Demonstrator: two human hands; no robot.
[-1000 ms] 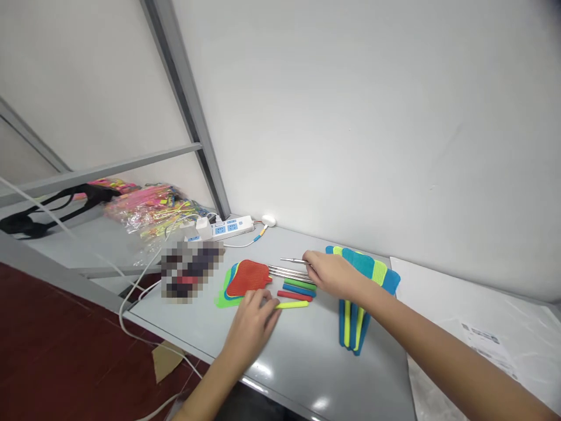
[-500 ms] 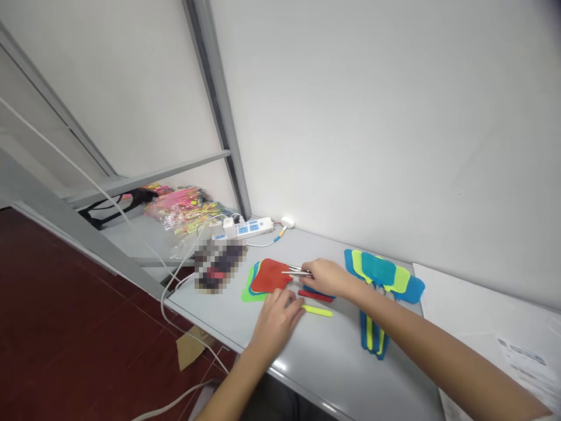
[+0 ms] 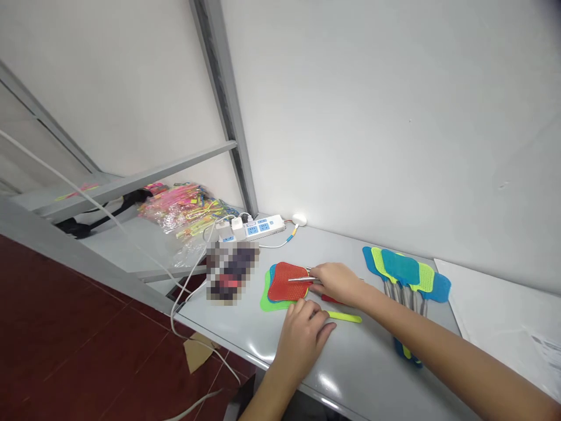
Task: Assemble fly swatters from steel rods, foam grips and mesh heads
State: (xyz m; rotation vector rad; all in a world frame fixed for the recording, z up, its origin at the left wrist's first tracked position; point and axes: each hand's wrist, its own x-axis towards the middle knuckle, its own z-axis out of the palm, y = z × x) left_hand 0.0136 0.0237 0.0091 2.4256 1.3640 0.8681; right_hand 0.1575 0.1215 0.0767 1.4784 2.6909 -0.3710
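A small stack of fly swatter heads lies on the table, with a red swatter head point(image 3: 287, 282) on top and a green swatter head point(image 3: 266, 297) showing beneath. My right hand point(image 3: 337, 283) is closed around a thin metal rod point(image 3: 300, 279), whose tip crosses over the red head. Below the stack rests my left hand point(image 3: 304, 330), fingers bent but apart, at the lower edge of the heads. A yellow handle point(image 3: 346, 317) sticks out beside its index finger. Part of a red handle point(image 3: 329, 299) shows under my right hand, which hides the rest.
Assembled fly swatters point(image 3: 401, 266) lie fanned on the right, partly behind my right forearm. A white sheet point(image 3: 491, 310) is further right. Behind the stack are a power strip point(image 3: 265, 227) with cables and a blurred-out object point(image 3: 232, 272). Bagged colourful items point(image 3: 184, 210) fill the left shelf.
The view has shifted, so the table things appear further right. My right hand has moved closer to the red head, its metal rod now lying across it. My left hand stays by the stack.
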